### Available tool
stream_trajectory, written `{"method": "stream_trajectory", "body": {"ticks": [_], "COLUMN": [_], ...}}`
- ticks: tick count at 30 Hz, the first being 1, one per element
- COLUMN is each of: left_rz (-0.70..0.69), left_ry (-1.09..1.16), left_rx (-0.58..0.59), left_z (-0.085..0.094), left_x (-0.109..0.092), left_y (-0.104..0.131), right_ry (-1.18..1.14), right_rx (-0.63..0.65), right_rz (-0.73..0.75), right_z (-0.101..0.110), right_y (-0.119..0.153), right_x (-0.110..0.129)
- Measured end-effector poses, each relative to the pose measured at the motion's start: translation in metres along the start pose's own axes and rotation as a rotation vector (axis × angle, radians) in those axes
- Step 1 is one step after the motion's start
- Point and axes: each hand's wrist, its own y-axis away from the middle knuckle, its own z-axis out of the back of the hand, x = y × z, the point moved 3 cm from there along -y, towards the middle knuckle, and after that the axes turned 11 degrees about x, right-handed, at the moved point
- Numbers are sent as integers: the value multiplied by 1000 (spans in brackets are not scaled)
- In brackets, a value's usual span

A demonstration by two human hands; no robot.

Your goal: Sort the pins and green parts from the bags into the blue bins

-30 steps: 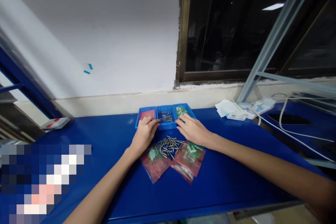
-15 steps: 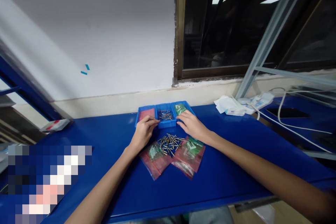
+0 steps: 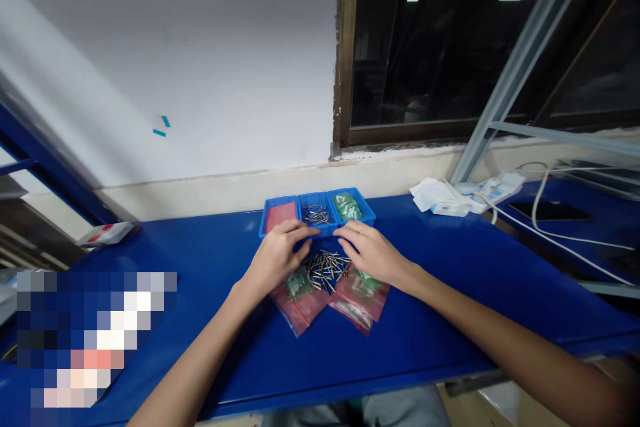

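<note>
My left hand (image 3: 284, 252) is open, thumb apart from the bent fingers, with nothing seen in it. Its fingertips are by the front of the blue bins. Opposite it, my right hand (image 3: 373, 250) is also open, fingertips near the bins' front wall. Between and below the hands lies a loose pile of thin metal pins (image 3: 327, 269). Two groups of pink plastic bags flank the pile: a left bag (image 3: 300, 315) and right bags (image 3: 357, 310), topped with small green packets. My right hand partly covers the green packet (image 3: 367, 280) there.
Three joined blue bins (image 3: 325, 232) stand by the wall: pink bags (image 3: 281, 215) left, metal pins (image 3: 316, 215) in the middle, green packets (image 3: 347, 205) right. White papers (image 3: 437, 197), cables (image 3: 537, 203) and a dark phone-like slab (image 3: 550, 211) lie rightward. A grey-red package (image 3: 107, 235) sits left.
My right hand has moved off the right bin, toward the left and nearer me, uncovering its green packets. My left hand has shifted right, its thumb now further from the fingers.
</note>
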Motion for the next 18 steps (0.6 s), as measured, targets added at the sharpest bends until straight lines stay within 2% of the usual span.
{"method": "stream_trajectory", "body": {"ticks": [2, 4, 7, 10, 18], "left_rz": [4, 46, 110, 161, 210], "left_ry": [65, 77, 98, 118, 150], "left_rx": [136, 207, 225, 223, 205], "left_z": [-6, -15, -28, -36, -41], "left_x": [-1, 1, 8, 12, 11], "left_y": [0, 1, 2, 1, -1], "right_ry": [-19, -8, 23, 33, 19], "right_rx": [95, 173, 234, 243, 226], "right_rz": [-13, -27, -40, -47, -56], "right_z": [-5, -10, -14, -16, -19], "right_y": [2, 3, 3, 3, 0], "right_x": [4, 6, 5, 2, 1]}}
